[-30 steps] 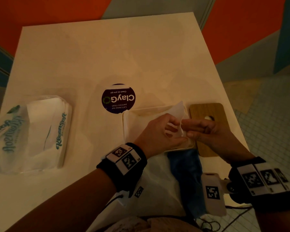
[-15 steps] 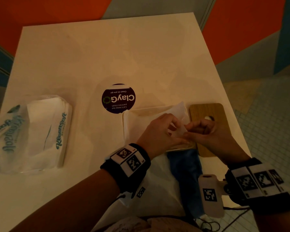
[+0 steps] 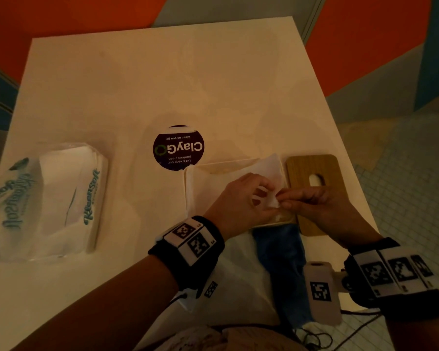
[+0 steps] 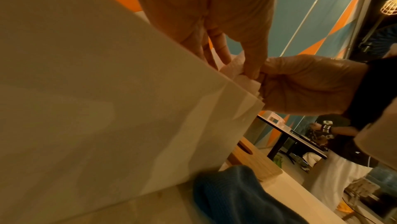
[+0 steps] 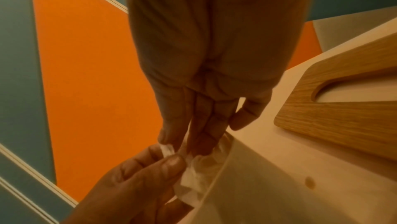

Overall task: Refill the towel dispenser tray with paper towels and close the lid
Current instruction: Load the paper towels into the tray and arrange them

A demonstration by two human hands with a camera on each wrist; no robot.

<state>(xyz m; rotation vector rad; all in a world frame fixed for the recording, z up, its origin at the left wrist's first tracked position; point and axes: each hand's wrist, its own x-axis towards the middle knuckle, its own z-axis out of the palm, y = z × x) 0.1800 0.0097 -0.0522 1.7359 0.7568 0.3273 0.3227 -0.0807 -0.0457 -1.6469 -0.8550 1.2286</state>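
Right hand point(image 3: 312, 203) now closer to left hand point(image 3: 241, 201), both pinching one paper towel point(image 3: 271, 171) over tray point(image 3: 189, 188).

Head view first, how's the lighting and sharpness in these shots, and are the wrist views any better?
Head view: dim, warm orange cast, edges bowed by the wide lens, yet the round purple ClayGo sticker stays legible. Left wrist view: the white tray wall fills the frame, soft and shadowed; the blue cloth is blurred. Right wrist view: the slotted wooden lid shows grain, while the crumpled white paper towel is slightly soft.
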